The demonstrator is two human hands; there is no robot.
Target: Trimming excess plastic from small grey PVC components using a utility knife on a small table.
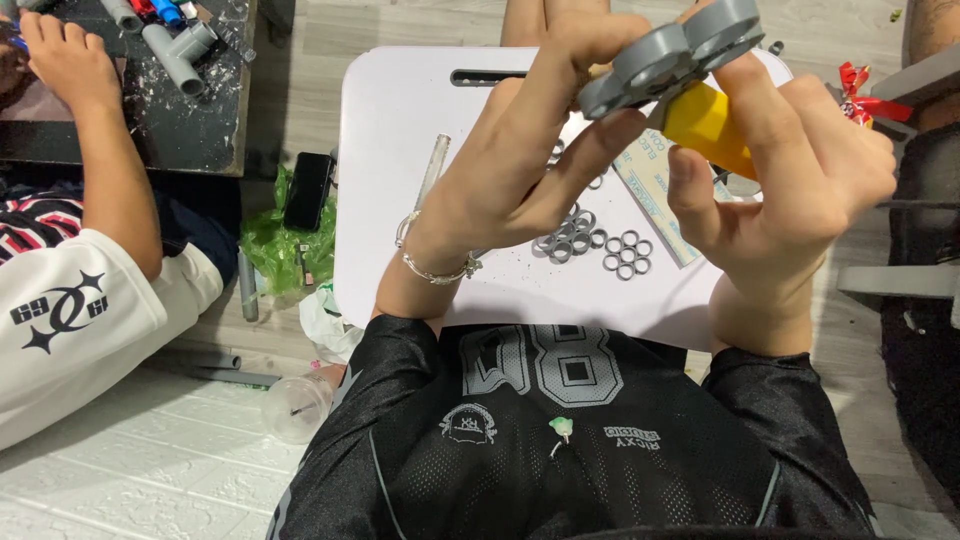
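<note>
My left hand (520, 160) and my right hand (800, 170) are raised over a small white table (400, 150). Both pinch a flat grey piece made of joined pipe rings (665, 55), held tilted near the top of the view. My right hand also grips a yellow object (705, 125) just under the grey piece; its shape is mostly hidden by my fingers. A silver bracelet (430, 262) circles my left wrist.
Clusters of grey rings (590, 240) lie on the table, with a thin clear tube (432, 170) and a printed strip. At the left another person's arm (100, 150) rests near grey pipe fittings (180, 55) on a dark board. A phone (308, 190), green bag and plastic cup (297, 408) lie on the floor.
</note>
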